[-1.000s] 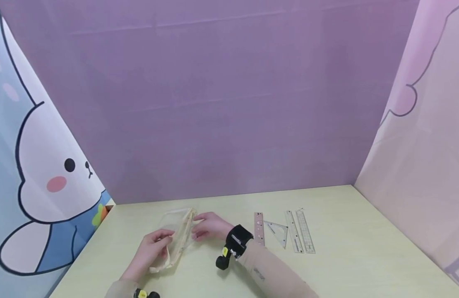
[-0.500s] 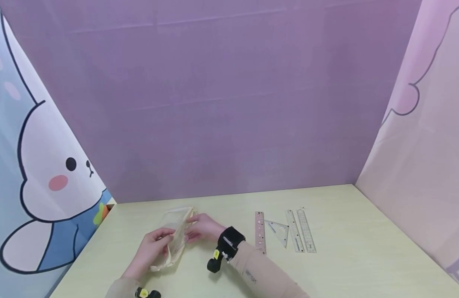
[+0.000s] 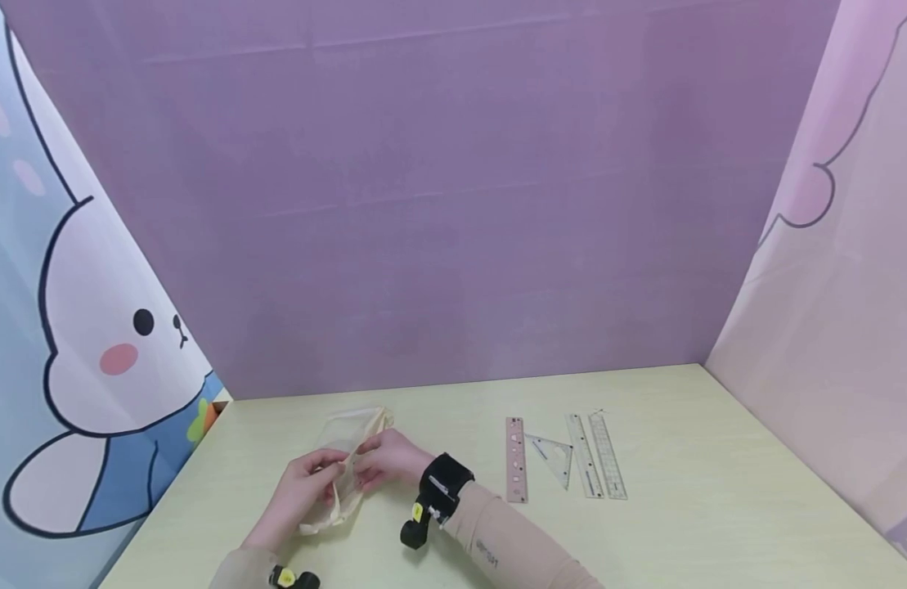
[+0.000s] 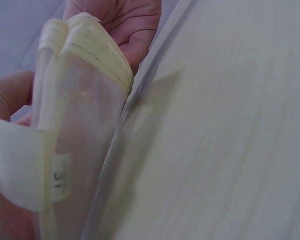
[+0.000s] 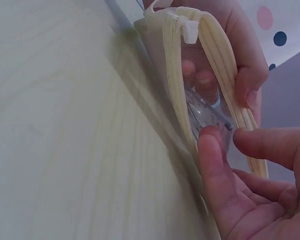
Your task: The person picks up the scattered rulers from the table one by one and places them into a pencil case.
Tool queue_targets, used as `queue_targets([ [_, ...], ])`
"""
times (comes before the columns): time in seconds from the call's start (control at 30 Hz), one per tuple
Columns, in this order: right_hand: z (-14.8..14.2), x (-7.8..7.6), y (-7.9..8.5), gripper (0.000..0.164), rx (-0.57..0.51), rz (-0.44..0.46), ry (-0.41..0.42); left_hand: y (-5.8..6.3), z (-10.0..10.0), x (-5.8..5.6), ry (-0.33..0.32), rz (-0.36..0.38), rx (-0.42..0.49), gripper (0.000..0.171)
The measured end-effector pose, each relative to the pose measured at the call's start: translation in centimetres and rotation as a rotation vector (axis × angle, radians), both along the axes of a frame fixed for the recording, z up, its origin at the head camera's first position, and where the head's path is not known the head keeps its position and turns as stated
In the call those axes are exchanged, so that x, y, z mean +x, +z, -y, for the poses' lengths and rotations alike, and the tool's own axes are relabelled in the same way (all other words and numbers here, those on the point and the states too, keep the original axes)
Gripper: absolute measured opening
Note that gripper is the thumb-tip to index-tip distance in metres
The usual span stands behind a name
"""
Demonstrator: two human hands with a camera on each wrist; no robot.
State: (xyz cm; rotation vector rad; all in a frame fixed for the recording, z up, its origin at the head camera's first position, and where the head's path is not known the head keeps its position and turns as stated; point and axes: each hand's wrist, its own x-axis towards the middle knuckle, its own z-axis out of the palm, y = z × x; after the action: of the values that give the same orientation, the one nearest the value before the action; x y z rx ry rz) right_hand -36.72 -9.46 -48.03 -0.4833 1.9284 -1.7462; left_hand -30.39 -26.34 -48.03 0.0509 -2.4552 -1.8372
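Observation:
A cream, see-through zip pouch (image 3: 353, 423) stands tilted on the left part of the table, its zipped mouth facing right. My left hand (image 3: 297, 492) grips the pouch's near side, thumb on the outside. In the right wrist view the zip edges (image 5: 216, 42) are spread apart, and left-hand fingers show through the mesh. At that mouth my right hand (image 3: 389, 458) pinches a clear plastic piece (image 5: 206, 111) with faint printed marks, partly inside the pouch. Its full shape is hidden. A small printed label (image 4: 60, 177) shows on the pouch in the left wrist view.
Right of the hands lie a pink ruler (image 3: 516, 460), a clear set square (image 3: 556, 460) and two clear rulers, one plain (image 3: 585, 458) and one wider (image 3: 608, 456). A purple cloth backdrop (image 3: 453, 245) rises behind the pale table (image 3: 703, 491).
My right hand has moved left to the pouch's mouth, taking the clear plastic piece partly inside. My left hand keeps its grip on the pouch. The rulers and set square lie as before.

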Motion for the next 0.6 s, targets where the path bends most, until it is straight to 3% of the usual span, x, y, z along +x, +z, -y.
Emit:
queue_targets([
  [0.27,-0.1,0.5,0.0,0.019,0.047,-0.056,0.078,-0.1,0.1,0.0,-0.016,-0.003,-0.01,0.026],
  [0.6,-0.1,1.2,0.6,0.015,0.078,-0.091,0.185,-0.1,0.0,0.2,0.0,-0.022,-0.027,0.025],
])
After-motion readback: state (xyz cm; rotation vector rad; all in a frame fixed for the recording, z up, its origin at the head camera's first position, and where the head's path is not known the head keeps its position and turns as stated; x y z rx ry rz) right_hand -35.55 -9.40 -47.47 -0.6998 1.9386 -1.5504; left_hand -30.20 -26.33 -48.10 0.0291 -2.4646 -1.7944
